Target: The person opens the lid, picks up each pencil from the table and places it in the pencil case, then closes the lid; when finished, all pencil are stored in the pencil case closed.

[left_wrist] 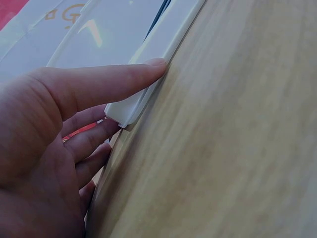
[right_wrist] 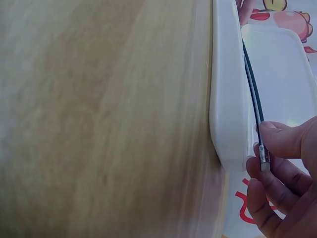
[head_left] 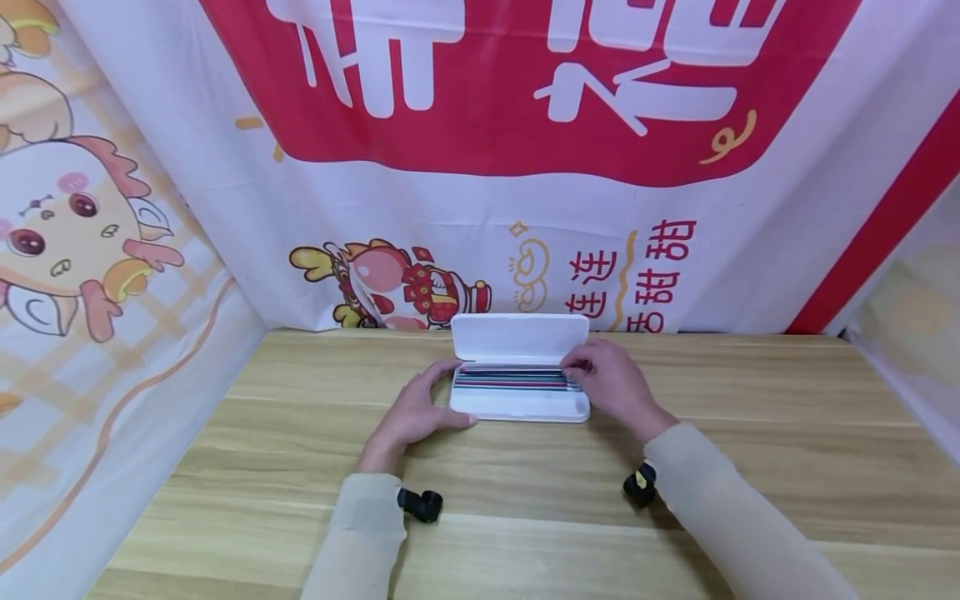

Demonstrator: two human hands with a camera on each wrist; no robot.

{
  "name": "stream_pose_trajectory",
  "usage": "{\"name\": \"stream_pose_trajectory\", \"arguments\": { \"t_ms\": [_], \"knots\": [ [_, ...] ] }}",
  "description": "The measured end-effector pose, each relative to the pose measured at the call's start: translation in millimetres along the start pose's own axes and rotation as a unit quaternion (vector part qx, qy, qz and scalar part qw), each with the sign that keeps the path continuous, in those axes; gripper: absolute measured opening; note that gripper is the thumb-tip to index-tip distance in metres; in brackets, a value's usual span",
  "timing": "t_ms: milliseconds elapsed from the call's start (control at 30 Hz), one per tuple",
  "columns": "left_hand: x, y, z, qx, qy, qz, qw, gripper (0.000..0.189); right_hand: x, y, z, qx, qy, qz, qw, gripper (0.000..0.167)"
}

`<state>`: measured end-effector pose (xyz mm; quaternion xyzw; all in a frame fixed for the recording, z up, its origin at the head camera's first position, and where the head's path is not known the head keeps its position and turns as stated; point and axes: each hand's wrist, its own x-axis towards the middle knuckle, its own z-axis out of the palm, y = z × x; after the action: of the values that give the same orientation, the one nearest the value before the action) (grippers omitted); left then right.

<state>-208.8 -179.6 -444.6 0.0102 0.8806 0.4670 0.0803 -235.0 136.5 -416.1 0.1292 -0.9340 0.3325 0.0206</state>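
A white pencil case (head_left: 520,405) lies with its lid (head_left: 521,337) raised against the cloth backdrop. Several dark, red and green pencils (head_left: 510,380) lie lengthwise inside it. My left hand (head_left: 417,408) holds the case's left end, thumb along the front edge and fingers round the far side; the left wrist view shows the thumb (left_wrist: 119,84) against the rim. At the right end, my right hand (head_left: 611,379) pinches a dark pencil (right_wrist: 255,94) between thumb and fingers near its eraser end. That pencil lies slightly tilted over the case in the right wrist view.
The case stands at the far edge of a wood-grain table (head_left: 525,500). Behind it hangs a white and red printed cloth (head_left: 487,200), with another printed cloth (head_left: 97,292) on the left. Small black cameras (head_left: 422,505) are worn on both wrists.
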Motion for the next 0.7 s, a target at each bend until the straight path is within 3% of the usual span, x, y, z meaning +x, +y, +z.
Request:
{"name": "stream_pose_trajectory", "arguments": {
  "t_ms": [700],
  "knots": [
    [-1.6,0.1,0.6,0.0,0.002,-0.004,1.0,0.089,1.3,-7.2,10.2,-0.025,0.009,0.006,0.9996,0.013]
  ]
}}
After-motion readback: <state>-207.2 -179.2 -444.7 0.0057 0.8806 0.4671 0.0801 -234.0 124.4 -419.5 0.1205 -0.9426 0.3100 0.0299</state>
